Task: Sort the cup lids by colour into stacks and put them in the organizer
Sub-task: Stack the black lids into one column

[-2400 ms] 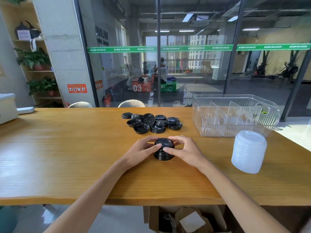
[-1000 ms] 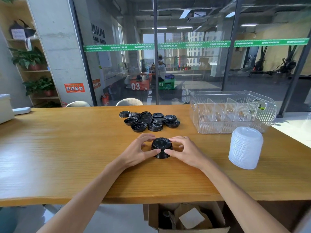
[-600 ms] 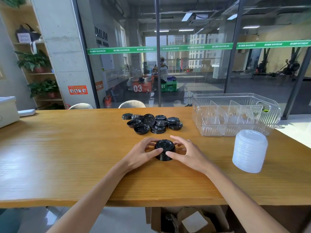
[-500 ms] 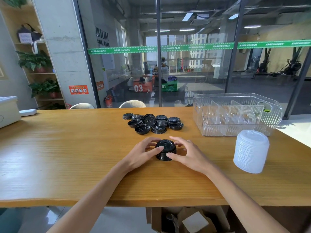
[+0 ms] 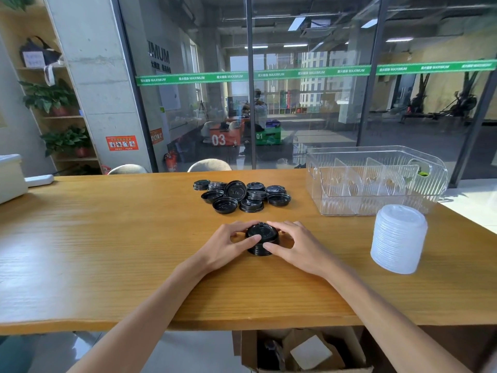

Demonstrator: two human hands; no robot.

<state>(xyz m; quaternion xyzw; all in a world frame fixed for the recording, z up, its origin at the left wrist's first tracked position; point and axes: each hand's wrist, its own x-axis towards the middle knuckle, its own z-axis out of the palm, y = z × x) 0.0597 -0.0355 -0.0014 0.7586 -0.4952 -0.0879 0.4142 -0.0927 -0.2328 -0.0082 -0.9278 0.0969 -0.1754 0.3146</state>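
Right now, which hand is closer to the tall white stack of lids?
The right hand. It sits just left of the white lid stack, with bare table between. The left hand is farther, beyond the black lid stack both hands grip.

Wooden table (image 5: pixel 107 238); potted plants (image 5: pixel 48 98) on shelves; cardboard box (image 5: pixel 304 351) underneath

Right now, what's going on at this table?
A person is sorting cup lids. Both hands, left hand and right hand, grip a short stack of black lids on the wooden table. A loose pile of black lids waits behind it. A tall stack of white lids stands at the right, beside the clear organizer, which holds no lids yet.
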